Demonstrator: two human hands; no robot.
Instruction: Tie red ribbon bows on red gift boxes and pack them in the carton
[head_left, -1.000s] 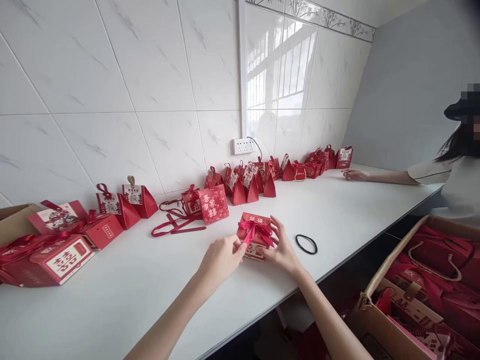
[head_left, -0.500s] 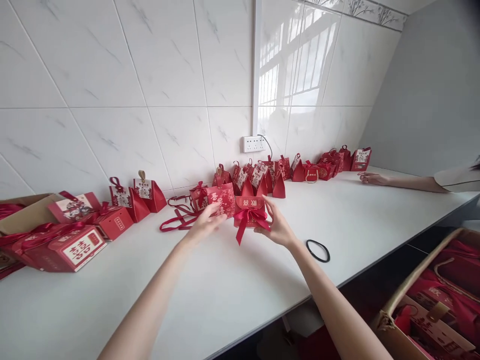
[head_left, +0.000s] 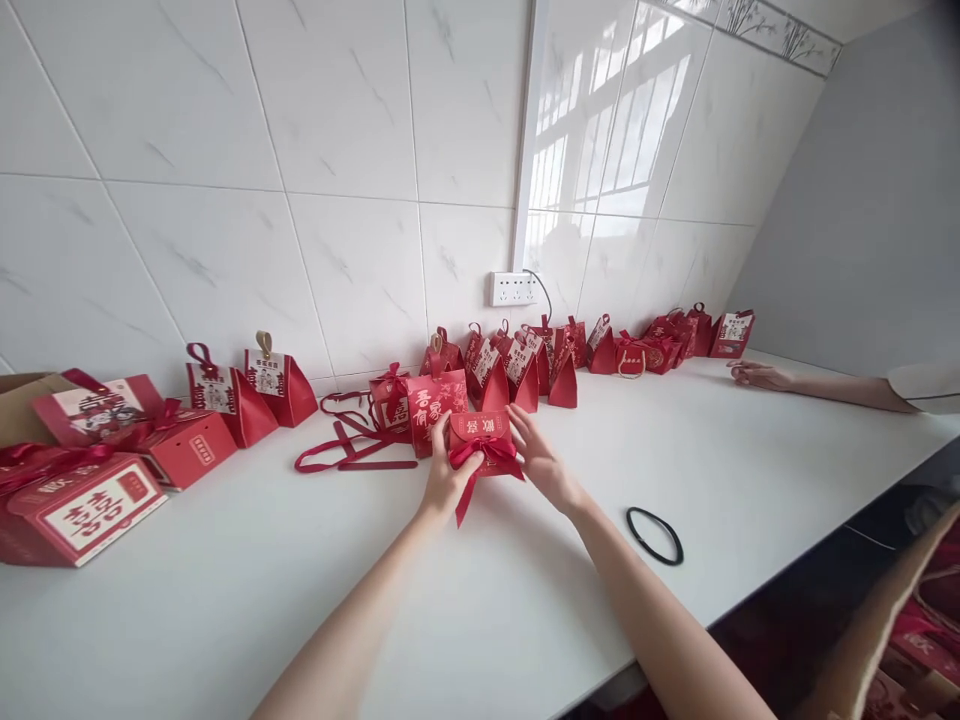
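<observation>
A small red gift box with a ribbon bow stands on the white counter, right in front of a taller red box with white characters. My left hand grips its left side, fingers curled around it. On its right side rests my right hand, fingers stretched along the box. The bow's tail hangs down toward me between the hands.
Many red gift boxes line the tiled wall, with larger ones at the far left. Loose red ribbons lie left of the boxes. A black hair tie lies to the right. Another person's hand rests on the counter far right.
The ribboned box went from near me to the back, beside the taller box. My left hand let go of the bow, reached forward, and now grips the box again.
</observation>
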